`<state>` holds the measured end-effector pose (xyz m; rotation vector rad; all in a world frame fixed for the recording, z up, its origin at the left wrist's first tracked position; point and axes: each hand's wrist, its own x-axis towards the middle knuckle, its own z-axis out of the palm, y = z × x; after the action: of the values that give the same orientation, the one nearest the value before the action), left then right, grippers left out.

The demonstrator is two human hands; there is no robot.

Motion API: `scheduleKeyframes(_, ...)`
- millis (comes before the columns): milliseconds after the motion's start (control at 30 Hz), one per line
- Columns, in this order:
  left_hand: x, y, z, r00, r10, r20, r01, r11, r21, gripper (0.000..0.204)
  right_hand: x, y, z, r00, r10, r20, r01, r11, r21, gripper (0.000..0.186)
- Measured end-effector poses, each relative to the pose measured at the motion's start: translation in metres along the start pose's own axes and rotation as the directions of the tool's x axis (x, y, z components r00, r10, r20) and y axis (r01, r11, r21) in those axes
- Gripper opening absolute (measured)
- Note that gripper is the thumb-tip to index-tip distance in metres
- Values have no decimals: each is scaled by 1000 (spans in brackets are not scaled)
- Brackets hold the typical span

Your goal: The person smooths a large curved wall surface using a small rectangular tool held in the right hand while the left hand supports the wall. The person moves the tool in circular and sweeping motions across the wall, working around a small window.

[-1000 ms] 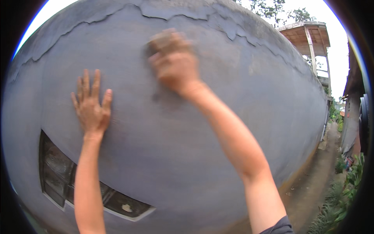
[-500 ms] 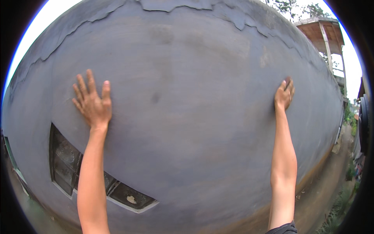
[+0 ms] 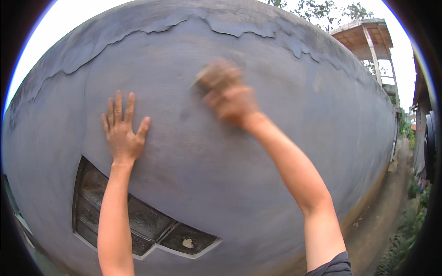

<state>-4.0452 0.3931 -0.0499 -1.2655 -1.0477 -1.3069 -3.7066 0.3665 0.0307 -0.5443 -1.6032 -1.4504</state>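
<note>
A grey plastered wall [image 3: 184, 142] fills most of the view. My left hand [image 3: 123, 135] lies on it with the palm flat and the fingers spread, holding nothing. Further right and higher up, my right hand [image 3: 235, 103] is closed round a small brown block [image 3: 218, 76] against the wall. Motion smears this hand and the block, so its exact kind cannot be made out. Darker smudges mark the plaster around it.
Below my left hand, dark patterned panes [image 3: 147, 221] sit in a recess with a pale sill. A ragged ridge of plaster [image 3: 225, 33] runs along the wall's upper part. At the right are a dirt path [image 3: 373, 221], plants [image 3: 400, 244] and a roofed structure [image 3: 366, 39].
My right hand has swept far left across the wall with the brown block. My left hand stays flat on the wall, while the whole view has shifted slightly.
</note>
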Motion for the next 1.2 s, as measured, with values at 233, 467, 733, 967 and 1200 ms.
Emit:
scheduleKeyframes(233, -9, -20, 5, 997, -73, -34, 73, 997, 13, 77, 37, 60, 20, 835, 434, -338, -536, 779, -325, 58)
scheduleKeyframes(467, 4, -46, -2, 999, -1, -39, 1, 1000, 6, 78, 41, 86, -12, 653, 714, -252, -757, 622, -200, 65)
scheduleKeyframes(733, -2, -68, 6, 998, -42, -44, 39, 998, -52, 73, 79, -139, 67, 993, 102, -60, -101, 995, 7, 47)
scheduleKeyframes(967, -20, -122, -3, 995, -84, -52, 84, 996, -6, 67, 30, -74, 19, 996, 84, -12, -85, 993, -82, 58)
scheduleKeyframes(1200, -24, -121, -2, 992, -106, -75, 109, 994, 29, 68, 20, -80, 36, 910, 351, -223, -400, 885, -237, 59)
